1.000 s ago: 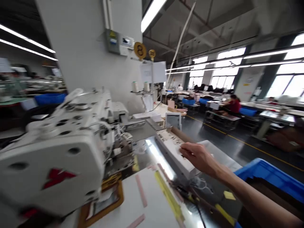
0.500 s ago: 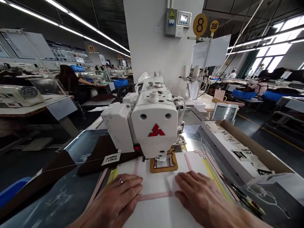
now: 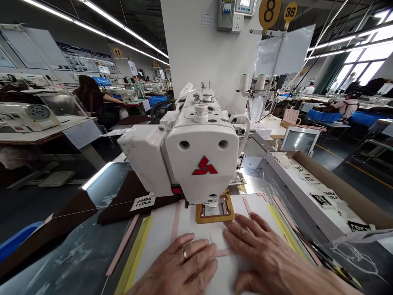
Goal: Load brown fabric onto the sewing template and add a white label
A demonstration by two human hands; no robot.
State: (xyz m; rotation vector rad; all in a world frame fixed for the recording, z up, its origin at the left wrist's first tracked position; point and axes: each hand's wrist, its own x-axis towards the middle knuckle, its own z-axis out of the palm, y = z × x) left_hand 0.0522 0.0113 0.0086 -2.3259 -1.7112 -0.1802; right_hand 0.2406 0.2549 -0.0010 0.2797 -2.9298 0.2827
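A white sheet (image 3: 162, 225), marked with pink strips and edged with yellow tape, lies under the head of a white sewing machine (image 3: 202, 143). The machine's tan rectangular clamp frame (image 3: 201, 219) rests on the sheet. My left hand (image 3: 187, 264), with a ring on one finger, lies flat on the sheet's near middle. To its right, my right hand (image 3: 258, 248) is spread on the sheet, fingertips close to the clamp frame's near right corner. Neither hand grips anything that I can see. The machine head hides the sheet's far middle.
Dark brown fabric (image 3: 119, 209) with a printed white label (image 3: 143, 202) lies left of the machine. At the right are an open box (image 3: 310, 213) of labels, black-handled scissors (image 3: 322, 256) and loose white thread (image 3: 356, 258). Thread cones (image 3: 244, 83) and a tablet (image 3: 299, 139) stand behind.
My left hand has slid right across the sheet, closer to my right hand. The right hand's fingers have spread and reach nearer the clamp frame. The camera view has shifted slightly.
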